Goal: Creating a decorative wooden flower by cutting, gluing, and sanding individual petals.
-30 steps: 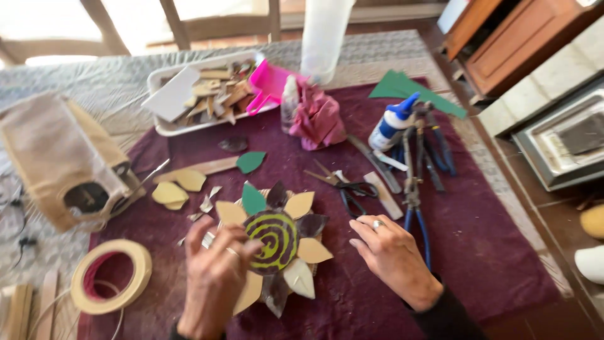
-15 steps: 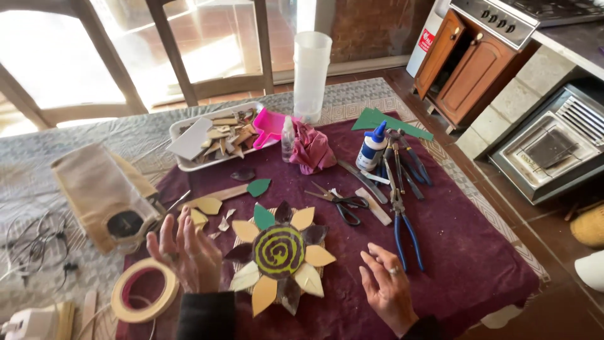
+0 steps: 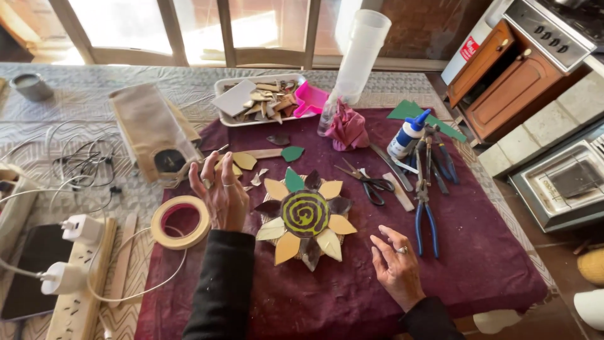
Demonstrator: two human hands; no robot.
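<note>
From the head camera, the left hand (image 3: 221, 192) lies flat with fingers spread on the maroon cloth (image 3: 478, 252), just left of the sunflower mosaic (image 3: 305, 217), its fingertips reaching toward loose yellow petal pieces (image 3: 244, 161) at the far side; it grips nothing. The right hand (image 3: 396, 264) rests palm down, fingers loosely open, on the cloth to the near right of the flower, also empty and not touching it. The mosaic sits in the middle of the cloth, a green disc with a yellow spiral ringed by yellow, cream, dark and green petals. Judging by this pose, the work is settling or checking the petal ring, and it would go best with both hands kept low and light, nudging one petal at a time from its outer edge so neighbours do not shift, and keeping the sleeves off the near petals. A roll of masking tape (image 3: 180, 221) lies just left of the left hand; scissors (image 3: 368, 181), blue-handled pliers (image 3: 425, 214) and a glue bottle (image 3: 408, 135) lie to the right. Whether the petals are glued or only laid loose cannot be told. The tray of scraps (image 3: 223, 101) at the far side is too jumbled to sort out, and the power strip (image 3: 75, 289) runs off the near left edge.
</note>
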